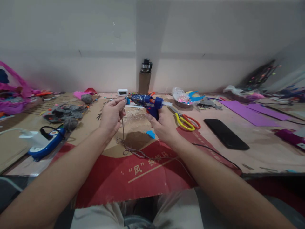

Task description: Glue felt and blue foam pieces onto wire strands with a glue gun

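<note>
Left hand [111, 114] pinches a blue bit [128, 101] and cord [122, 127]; right hand [163, 125] is closed around the glue gun [149, 103], mid-table.
Nozzle touches the bit, lamp lit; a second bit [151, 134] lies loose at 6 o'clock, scissors [186, 121] at 3.

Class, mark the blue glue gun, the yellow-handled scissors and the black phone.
Blue plastic glue gun [152, 102]: head view, its body.
Yellow-handled metal scissors [178, 117]: head view, yellow handle.
Flat black phone [226, 133]: head view, its screen.

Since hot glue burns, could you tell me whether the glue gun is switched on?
Apparently on: a small red light glows on the body of the blue glue gun, gripped in the right hand.
</note>
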The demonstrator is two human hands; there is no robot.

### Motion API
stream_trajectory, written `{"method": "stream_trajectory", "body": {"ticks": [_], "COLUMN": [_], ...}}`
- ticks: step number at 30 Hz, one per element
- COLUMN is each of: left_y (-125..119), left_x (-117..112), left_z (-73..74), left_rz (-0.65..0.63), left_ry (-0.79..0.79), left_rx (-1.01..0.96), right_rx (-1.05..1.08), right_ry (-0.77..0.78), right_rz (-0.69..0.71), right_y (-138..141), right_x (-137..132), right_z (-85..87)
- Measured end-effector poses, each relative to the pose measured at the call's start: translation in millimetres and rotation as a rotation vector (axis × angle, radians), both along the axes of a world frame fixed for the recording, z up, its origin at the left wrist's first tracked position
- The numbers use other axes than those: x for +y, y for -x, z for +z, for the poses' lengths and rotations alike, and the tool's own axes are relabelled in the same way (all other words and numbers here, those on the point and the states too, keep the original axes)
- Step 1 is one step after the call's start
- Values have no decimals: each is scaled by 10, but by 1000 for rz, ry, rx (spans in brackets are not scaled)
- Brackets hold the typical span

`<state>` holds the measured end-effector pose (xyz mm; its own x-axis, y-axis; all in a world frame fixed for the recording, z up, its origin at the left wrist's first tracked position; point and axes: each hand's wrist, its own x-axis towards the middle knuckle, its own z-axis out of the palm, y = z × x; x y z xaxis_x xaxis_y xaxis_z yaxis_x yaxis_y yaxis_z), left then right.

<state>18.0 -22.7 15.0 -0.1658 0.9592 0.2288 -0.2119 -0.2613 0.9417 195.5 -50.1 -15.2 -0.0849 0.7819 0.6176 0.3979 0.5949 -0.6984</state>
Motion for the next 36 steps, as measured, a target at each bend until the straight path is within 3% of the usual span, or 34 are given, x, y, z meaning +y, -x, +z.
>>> {"method": "stream_trajectory", "body": {"ticks": [6,12,14,17,20,23,25,28,31,33,36], "left_y": [14,19,27,31,11,-11,-10,9,19,14,-3], "left_x": [36,126,143,113,28,-47,-65,-62,-65,-79,-103], "left_z": [9,-85,-120,-126,-80,-35,-25,-28,-24,-17,-13], "left_rz": [19,119,191,306,336,348,340,311,284,270,266], "left_ry": [-1,-191,-279,-396,-528,-686,-753,-792,-759,-688,-577], "left_rx": [-27,128,266,509,662,779,840,880,860,828,777], "right_rx": [81,324,232,-101,-387,-369,-132,269,455,515,500], "right_ry": [77,443,538,630,500,273,224,257,386,462,414], "right_rz": [-9,47,-4,-141,-386,-582,-474,-76,211,309,272], "right_y": [-7,-95,-155,-246,-306,-284,-196,33,270,377,449], "right_x": [4,258,377,481,463,368,291,182,116,106,121], "right_z": [9,-49,-102,-173,-180,-110,-36,85,184,217,207]}}
